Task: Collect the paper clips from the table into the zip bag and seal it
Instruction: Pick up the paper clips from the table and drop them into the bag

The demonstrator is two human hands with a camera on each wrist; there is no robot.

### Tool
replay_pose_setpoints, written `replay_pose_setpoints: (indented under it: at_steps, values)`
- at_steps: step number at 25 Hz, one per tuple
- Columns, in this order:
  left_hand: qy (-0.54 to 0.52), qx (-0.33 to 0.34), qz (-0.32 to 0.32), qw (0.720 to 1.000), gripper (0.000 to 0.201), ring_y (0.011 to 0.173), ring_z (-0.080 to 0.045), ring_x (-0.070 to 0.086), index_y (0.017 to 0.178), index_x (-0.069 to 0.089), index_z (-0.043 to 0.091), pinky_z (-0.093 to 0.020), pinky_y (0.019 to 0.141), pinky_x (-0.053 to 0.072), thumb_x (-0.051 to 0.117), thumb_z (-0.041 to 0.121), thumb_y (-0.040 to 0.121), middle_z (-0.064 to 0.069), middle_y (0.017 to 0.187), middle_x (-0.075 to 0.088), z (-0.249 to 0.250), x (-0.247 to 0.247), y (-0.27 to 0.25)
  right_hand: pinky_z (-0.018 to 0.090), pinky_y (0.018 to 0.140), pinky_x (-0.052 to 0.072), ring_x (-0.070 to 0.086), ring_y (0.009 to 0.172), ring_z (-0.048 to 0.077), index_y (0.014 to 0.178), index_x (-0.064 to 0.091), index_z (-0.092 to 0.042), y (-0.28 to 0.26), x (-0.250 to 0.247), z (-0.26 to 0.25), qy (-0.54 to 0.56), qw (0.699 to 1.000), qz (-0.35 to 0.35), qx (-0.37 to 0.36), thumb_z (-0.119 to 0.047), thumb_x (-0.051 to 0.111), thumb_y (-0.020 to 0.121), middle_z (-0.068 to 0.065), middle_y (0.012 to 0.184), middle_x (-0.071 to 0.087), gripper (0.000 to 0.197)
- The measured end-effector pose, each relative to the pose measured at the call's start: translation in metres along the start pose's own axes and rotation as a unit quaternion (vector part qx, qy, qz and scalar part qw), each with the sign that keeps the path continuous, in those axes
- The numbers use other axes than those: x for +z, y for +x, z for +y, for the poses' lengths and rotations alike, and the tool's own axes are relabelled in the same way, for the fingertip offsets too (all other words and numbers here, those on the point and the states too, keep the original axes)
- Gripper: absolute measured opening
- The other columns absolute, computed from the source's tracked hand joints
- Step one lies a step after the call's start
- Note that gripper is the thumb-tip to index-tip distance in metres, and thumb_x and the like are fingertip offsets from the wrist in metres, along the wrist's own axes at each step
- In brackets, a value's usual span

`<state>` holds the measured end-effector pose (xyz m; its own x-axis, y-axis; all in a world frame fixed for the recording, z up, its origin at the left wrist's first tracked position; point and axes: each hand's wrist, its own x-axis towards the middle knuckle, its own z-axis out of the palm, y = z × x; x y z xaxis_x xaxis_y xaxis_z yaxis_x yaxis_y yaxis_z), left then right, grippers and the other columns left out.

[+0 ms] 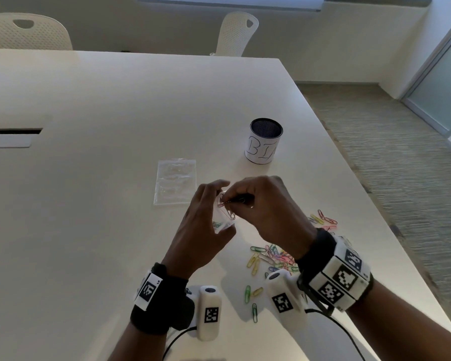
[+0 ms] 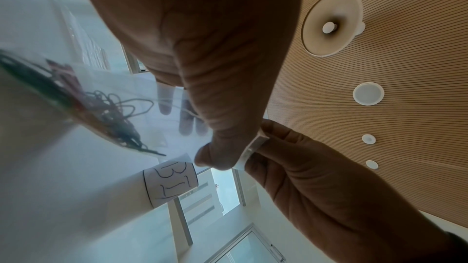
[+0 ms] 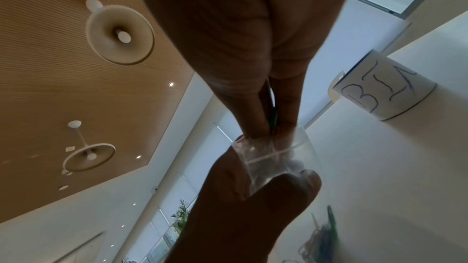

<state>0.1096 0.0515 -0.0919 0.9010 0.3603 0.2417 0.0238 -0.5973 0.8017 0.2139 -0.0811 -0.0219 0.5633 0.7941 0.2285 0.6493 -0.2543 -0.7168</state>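
My left hand (image 1: 212, 207) holds a small clear zip bag (image 1: 225, 222) upright above the table, thumb and fingers pinching its sides. Several coloured paper clips (image 2: 108, 111) lie tangled inside the bag (image 2: 142, 95). My right hand (image 1: 235, 199) pinches a few paper clips at the bag's open mouth. In the right wrist view its fingertips (image 3: 255, 125) reach into the mouth (image 3: 268, 157) with a green clip (image 3: 273, 115) between them. Loose paper clips (image 1: 271, 256) lie scattered on the white table under my right wrist, with more (image 1: 323, 220) near the right edge.
A flat stack of spare clear zip bags (image 1: 175, 181) lies just beyond my hands. A white cup labelled BIN (image 1: 263, 143) stands farther back right. The table's right edge (image 1: 370, 194) runs close by the clips. Two chairs stand at the far side.
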Motion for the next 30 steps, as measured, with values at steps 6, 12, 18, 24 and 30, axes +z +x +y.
replay_pose_setpoints:
  at_steps: [6, 12, 18, 24, 30]
  values:
    - [0.003, -0.002, -0.005, 1.000, 0.075, 0.113, -0.006, 0.051, 0.141, 0.040, 0.030, -0.008, 0.086, 0.046, 0.082, 0.014, 0.080, 0.011, 0.131, 0.048, -0.002, 0.004, 0.001, 0.010, 0.084, 0.058, 0.075, 0.087, -0.002, 0.104, 0.082, -0.014, 0.003, -0.010, -0.007, -0.010, 1.000, -0.018, -0.008, -0.012, 0.078, 0.090, -0.003, 0.099, 0.082, 0.015]
    - [0.010, 0.001, 0.000, 1.000, 0.082, 0.116, 0.004, 0.046, 0.146, 0.037, 0.030, -0.010, 0.092, 0.043, 0.084, 0.020, 0.080, 0.008, 0.133, 0.048, -0.004, 0.004, -0.001, 0.018, 0.075, 0.060, 0.073, 0.079, 0.003, 0.097, 0.078, -0.020, -0.018, -0.034, 0.006, -0.019, 1.000, 0.016, 0.011, -0.013, 0.077, 0.090, -0.010, 0.086, 0.077, 0.010]
    - [0.017, 0.002, 0.008, 1.000, 0.080, 0.118, 0.010, 0.048, 0.147, 0.037, 0.030, 0.000, 0.086, 0.040, 0.082, 0.018, 0.082, 0.010, 0.130, 0.048, -0.002, 0.000, -0.001, 0.021, 0.106, 0.046, 0.047, 0.125, -0.004, 0.137, 0.054, -0.040, -0.072, -0.016, 0.030, -0.116, 0.942, -0.313, 0.024, -0.054, 0.074, 0.084, -0.019, 0.144, 0.049, 0.059]
    - [0.022, 0.001, 0.008, 1.000, 0.080, 0.114, 0.011, 0.048, 0.147, 0.039, 0.028, -0.004, 0.089, 0.039, 0.083, 0.014, 0.081, 0.010, 0.129, 0.048, 0.000, -0.001, -0.001, 0.023, 0.112, 0.027, 0.038, 0.134, 0.006, 0.130, 0.060, -0.038, -0.097, 0.007, 0.043, -0.157, 0.905, -0.378, -0.114, -0.047, 0.069, 0.092, -0.014, 0.142, 0.049, 0.040]
    - [0.027, -0.004, 0.012, 1.000, 0.080, 0.118, 0.020, 0.046, 0.145, 0.039, 0.032, 0.001, 0.086, 0.038, 0.082, 0.014, 0.080, 0.011, 0.129, 0.049, 0.000, 0.000, -0.001, 0.016, 0.101, 0.037, 0.048, 0.116, 0.002, 0.109, 0.073, -0.029, -0.087, -0.003, 0.072, -0.167, 0.931, -0.313, -0.087, -0.031, 0.066, 0.097, -0.012, 0.124, 0.061, 0.013]
